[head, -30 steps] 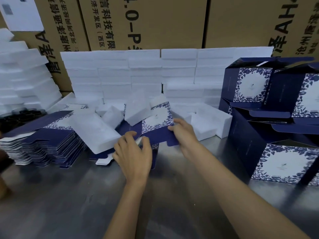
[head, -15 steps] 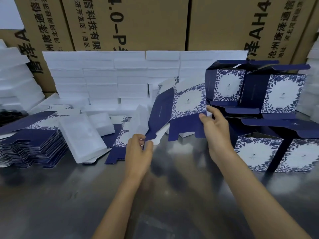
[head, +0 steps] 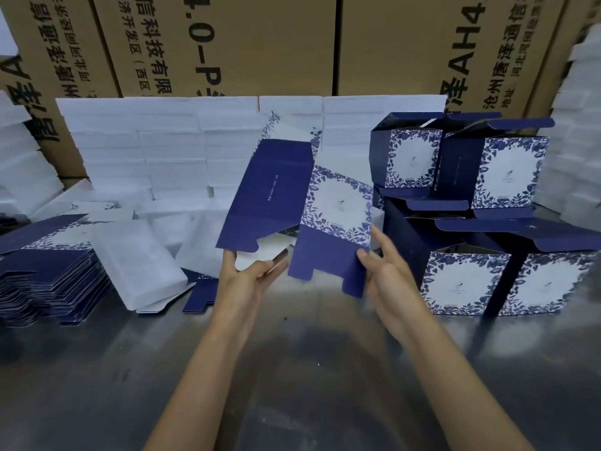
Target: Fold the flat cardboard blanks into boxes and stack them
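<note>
A navy cardboard blank [head: 302, 206] with a white panel framed in blue leaves hangs tilted above the steel table [head: 292, 369], half opened into a sleeve. My left hand [head: 247, 278] holds its lower left edge, thumb up on the navy side and fingers under a white inner flap. My right hand [head: 380, 265] pinches the lower right corner at the navy bottom flap. A thick pile of flat blanks [head: 48, 265] lies at the left. Several folded boxes [head: 468, 203] with open lids are stacked at the right.
White foam blocks [head: 169, 151] are stacked in a wall behind the blank, and loose foam pieces [head: 140, 255] lie beside the flat pile. Big brown shipping cartons [head: 260, 43] close off the back. More white foam [head: 579, 125] rises at the far right.
Both hands have lifted the blank off the table and swung it up and to the right. It has opened from flat into a half-open sleeve, and my left hand moved under its lower edge.
</note>
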